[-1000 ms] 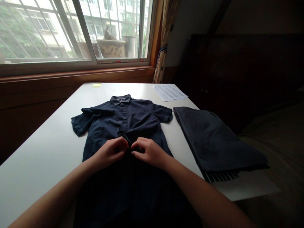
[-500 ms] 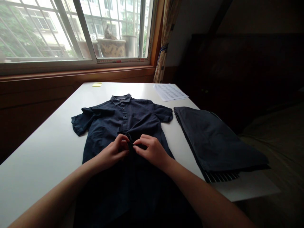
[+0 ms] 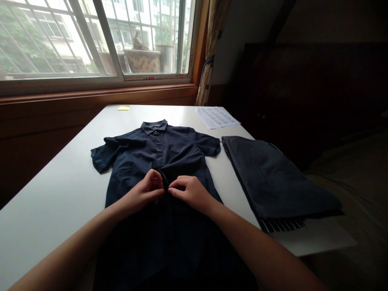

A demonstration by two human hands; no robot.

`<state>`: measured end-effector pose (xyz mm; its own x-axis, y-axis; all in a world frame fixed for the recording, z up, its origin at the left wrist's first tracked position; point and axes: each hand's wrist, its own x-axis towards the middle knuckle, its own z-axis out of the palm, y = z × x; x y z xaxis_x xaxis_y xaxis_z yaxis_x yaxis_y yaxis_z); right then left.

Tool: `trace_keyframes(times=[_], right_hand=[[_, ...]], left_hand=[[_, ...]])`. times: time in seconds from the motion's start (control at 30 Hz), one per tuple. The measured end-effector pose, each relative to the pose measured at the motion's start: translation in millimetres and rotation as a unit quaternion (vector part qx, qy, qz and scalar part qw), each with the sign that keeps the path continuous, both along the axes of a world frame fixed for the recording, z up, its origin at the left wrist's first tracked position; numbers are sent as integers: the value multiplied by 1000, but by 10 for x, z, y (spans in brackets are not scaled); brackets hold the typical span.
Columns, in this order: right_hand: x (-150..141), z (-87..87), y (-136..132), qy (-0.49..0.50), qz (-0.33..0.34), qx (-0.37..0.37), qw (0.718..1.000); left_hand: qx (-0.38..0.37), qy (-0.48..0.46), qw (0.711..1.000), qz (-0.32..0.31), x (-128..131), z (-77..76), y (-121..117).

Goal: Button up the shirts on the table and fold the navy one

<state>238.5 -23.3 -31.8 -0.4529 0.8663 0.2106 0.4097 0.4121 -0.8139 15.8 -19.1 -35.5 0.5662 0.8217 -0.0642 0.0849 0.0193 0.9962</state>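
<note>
A dark navy short-sleeved shirt [image 3: 182, 141] lies face up on the white table, its collar toward the window. The buttons near the collar are fastened. At the middle of the front placket my left hand [image 3: 150, 187] pinches the raised cloth edge between thumb and fingers. My right hand [image 3: 189, 192] pinches the same strip from the other side, its fingertips almost touching the left ones. Whatever button or buttonhole sits between the fingertips is hidden. The lower part of the shirt falls into deep shadow below the wrists.
Dark folded garments [image 3: 275, 178] lie along the right edge of the white table [image 3: 54, 178], a striped one underneath. Printed sheets [image 3: 217, 117] rest at the far right corner, and a yellow sticky note [image 3: 123, 108] at the far left. Beyond stands a barred window [image 3: 142, 40].
Both hands stay at the placket. The fingertips have shifted slightly closer together and a little lower, and the pinched cloth has turned a bit. Everything else is still.
</note>
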Motion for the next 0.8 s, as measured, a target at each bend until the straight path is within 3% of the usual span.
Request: trace_keyframes(times=[0.8], right_hand=[[-41, -42, -1, 53, -14, -62, 997]], left_hand=[[-40, -41, 998, 15, 0, -52, 48]])
